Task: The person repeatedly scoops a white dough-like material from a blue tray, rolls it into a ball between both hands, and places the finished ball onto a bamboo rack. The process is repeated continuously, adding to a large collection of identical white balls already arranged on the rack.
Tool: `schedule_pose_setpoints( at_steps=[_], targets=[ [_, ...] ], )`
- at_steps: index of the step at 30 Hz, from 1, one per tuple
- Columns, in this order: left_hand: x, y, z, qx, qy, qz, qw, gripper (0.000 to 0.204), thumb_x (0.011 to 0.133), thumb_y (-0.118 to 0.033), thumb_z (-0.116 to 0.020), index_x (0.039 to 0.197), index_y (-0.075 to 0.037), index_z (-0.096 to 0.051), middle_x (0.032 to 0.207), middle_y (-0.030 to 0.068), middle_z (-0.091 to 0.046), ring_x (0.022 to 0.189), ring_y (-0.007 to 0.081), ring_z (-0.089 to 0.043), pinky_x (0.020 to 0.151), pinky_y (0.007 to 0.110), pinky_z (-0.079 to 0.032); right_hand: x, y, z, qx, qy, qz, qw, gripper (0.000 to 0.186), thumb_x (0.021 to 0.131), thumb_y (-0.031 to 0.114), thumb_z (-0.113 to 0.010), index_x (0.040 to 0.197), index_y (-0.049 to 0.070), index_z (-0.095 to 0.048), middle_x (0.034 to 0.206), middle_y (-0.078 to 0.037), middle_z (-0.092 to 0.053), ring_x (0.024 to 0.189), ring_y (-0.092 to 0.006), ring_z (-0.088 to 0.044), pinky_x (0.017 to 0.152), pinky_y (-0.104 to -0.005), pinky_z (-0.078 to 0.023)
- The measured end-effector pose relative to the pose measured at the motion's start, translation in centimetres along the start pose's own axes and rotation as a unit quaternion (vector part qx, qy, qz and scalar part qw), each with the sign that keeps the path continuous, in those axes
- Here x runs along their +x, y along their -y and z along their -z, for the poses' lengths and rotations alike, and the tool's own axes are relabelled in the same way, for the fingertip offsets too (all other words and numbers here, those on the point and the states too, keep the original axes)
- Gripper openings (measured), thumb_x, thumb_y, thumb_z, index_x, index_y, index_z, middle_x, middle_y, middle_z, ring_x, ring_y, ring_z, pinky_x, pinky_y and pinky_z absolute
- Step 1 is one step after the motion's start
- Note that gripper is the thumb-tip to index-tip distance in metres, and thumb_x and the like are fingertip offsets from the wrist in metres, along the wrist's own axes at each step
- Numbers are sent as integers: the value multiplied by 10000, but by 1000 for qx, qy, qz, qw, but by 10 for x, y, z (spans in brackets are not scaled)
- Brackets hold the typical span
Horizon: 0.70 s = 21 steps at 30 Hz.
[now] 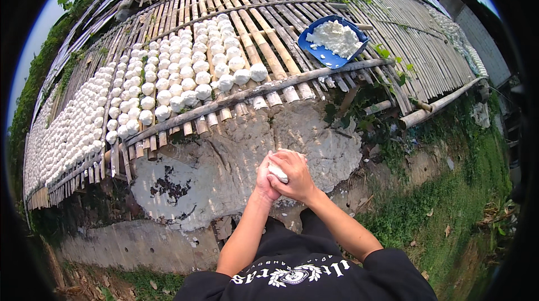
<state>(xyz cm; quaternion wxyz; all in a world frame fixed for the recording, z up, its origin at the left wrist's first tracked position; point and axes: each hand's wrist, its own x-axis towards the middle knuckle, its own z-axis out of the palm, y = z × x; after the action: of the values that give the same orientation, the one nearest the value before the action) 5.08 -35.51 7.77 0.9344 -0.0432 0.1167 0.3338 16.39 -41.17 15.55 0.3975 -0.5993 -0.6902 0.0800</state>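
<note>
A bamboo rack (309,76) bears rowed white lumps (202,77) and a blue scoop (334,63).

Lumps (182,71) are lying left of a pan (337,62) on a rack (275,17); nearer, both hands (265,177) (296,171) are enclosing a piece (277,172).

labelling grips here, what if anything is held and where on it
A white lump is clasped between the left hand and right hand; only part of it shows, so the exact grip places are hidden.
</note>
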Motion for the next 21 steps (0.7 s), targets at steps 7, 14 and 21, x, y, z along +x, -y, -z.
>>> schedule_pose_setpoints(
  at_steps=[7,14,21],
  targets=[
    [59,14,-16,45,26,-9,999,762,1139,-636,-329,1537,-12,-508,1477,232,-623,1390,376,-608,1207,537,-479,34,-45,13,139,-68,-81,985,278,912,188,-806,1139,28,-786,1124,-171,-758,1106,-370,-713,961,-467,-568],
    [128,52,-40,149,-72,-154,974,659,1145,-589,-412,1511,-66,-578,1420,120,-693,1302,293,-674,1165,502,-515,47,-123,49,111,-37,-94,989,588,876,268,-873,1366,-10,-703,1296,-224,-732,1256,-381,-699,1038,-450,-565],
    [150,67,-44,90,-25,-62,994,572,1172,-546,-367,1480,-112,-577,1402,109,-685,1282,286,-671,1112,478,-552,57,-159,85,118,7,70,991,543,879,304,-861,1321,16,-730,1303,-206,-718,1249,-375,-683,1024,-477,-557]
  ],
)
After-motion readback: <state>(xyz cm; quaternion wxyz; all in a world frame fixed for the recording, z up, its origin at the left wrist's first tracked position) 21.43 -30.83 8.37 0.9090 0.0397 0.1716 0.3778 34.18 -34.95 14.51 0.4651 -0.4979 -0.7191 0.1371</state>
